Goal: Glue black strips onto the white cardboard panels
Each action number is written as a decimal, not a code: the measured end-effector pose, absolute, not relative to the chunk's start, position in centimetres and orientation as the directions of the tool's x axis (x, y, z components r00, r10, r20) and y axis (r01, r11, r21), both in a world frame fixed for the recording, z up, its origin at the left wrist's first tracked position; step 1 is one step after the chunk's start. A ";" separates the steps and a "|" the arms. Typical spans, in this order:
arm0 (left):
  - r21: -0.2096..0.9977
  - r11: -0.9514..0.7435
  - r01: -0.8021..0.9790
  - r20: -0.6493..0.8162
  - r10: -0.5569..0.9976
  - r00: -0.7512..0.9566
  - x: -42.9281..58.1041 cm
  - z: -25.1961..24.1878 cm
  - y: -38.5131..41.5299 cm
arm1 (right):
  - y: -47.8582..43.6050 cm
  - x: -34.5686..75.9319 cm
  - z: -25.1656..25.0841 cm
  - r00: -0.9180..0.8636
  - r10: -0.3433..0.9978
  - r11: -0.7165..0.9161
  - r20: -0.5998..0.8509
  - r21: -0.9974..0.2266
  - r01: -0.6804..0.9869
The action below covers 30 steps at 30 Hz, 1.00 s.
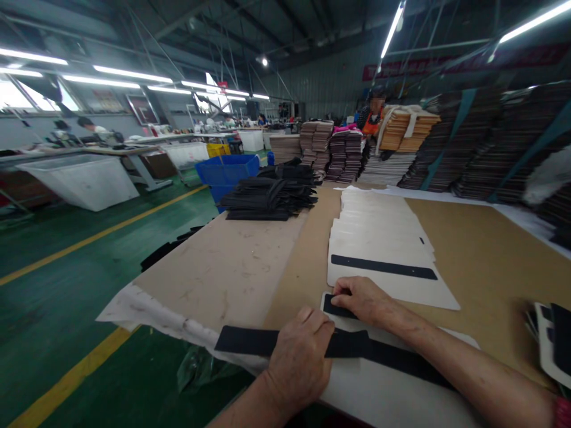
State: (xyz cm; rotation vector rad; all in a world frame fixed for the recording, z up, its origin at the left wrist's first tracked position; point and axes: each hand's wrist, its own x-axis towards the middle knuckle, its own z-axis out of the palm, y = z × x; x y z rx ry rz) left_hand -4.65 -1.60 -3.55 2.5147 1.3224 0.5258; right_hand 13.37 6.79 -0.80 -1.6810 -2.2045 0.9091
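My left hand (pixel 302 352) is closed on a flat black strip (pixel 250 341) near the front edge of the table. The strip's left part sticks out past the hand, and its right part lies over a white panel (pixel 383 389). My right hand (pixel 363 297) has its fingers pinched together at the left end of another black strip (pixel 334 306), which lies along the far edge of a white panel. Whether those fingertips lift the strip or only press it, I cannot make out. My right forearm hides the rest of it.
Beyond my hands, overlapping white panels (pixel 375 229) carry a black strip (pixel 383 267) on the nearest one. A pile of black strips (pixel 272 193) lies at the table's far left, before a blue bin (pixel 227 169). Dark-edged pieces (pixel 555 342) blur at right. Tall stacks stand behind; a person is there.
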 end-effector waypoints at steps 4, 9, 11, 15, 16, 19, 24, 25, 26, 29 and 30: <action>0.383 -0.549 0.743 0.192 0.834 0.517 -4.6 -3.5 -1.6 | 6.9 13.3 -1.1 -0.314 0.931 0.156 -0.185 -0.576 0.802; 0.364 -0.528 0.768 0.179 0.848 0.498 -4.5 -3.1 -1.6 | 6.6 13.2 -0.9 -0.318 0.931 0.187 -0.179 -0.516 0.836; 0.338 -0.523 0.783 0.167 0.852 0.496 -4.5 -3.1 -1.6 | 6.5 13.1 -0.8 -0.316 0.932 0.193 -0.176 -0.497 0.846; 0.308 -0.526 0.792 0.144 0.849 0.508 -4.4 -3.4 -1.5 | 6.4 12.9 -0.7 -0.321 0.936 0.220 -0.144 -0.473 0.853; 0.305 -0.524 0.795 0.138 0.850 0.508 -4.4 -3.4 -1.5 | 6.4 12.9 -0.8 -0.326 0.935 0.229 -0.137 -0.467 0.854; 0.296 -0.519 0.802 0.122 0.853 0.507 -4.4 -3.4 -1.4 | 6.4 12.8 -0.9 -0.339 0.933 0.251 -0.121 -0.457 0.853; 0.270 -0.508 0.818 0.084 0.859 0.505 -4.3 -2.8 -1.4 | 6.3 12.8 -0.7 -0.334 0.935 0.245 -0.120 -0.463 0.852; 0.263 -0.508 0.820 0.074 0.859 0.507 -4.3 -2.7 -1.3 | 6.3 13.2 -0.4 -0.333 0.935 0.239 -0.127 -0.470 0.850; 0.257 -0.505 0.824 0.067 0.860 0.506 -4.3 -2.6 -1.3 | 6.2 13.8 -0.1 -0.338 0.930 0.233 -0.142 -0.482 0.844; 0.241 -0.494 0.835 0.051 0.866 0.497 -4.2 -2.6 -1.2 | 5.5 17.5 1.0 -0.395 0.888 0.210 -0.236 -0.556 0.804; 0.240 -0.491 0.838 0.053 0.868 0.494 -4.2 -2.6 -1.1 | 5.1 19.3 1.3 -0.408 0.871 0.188 -0.274 -0.581 0.792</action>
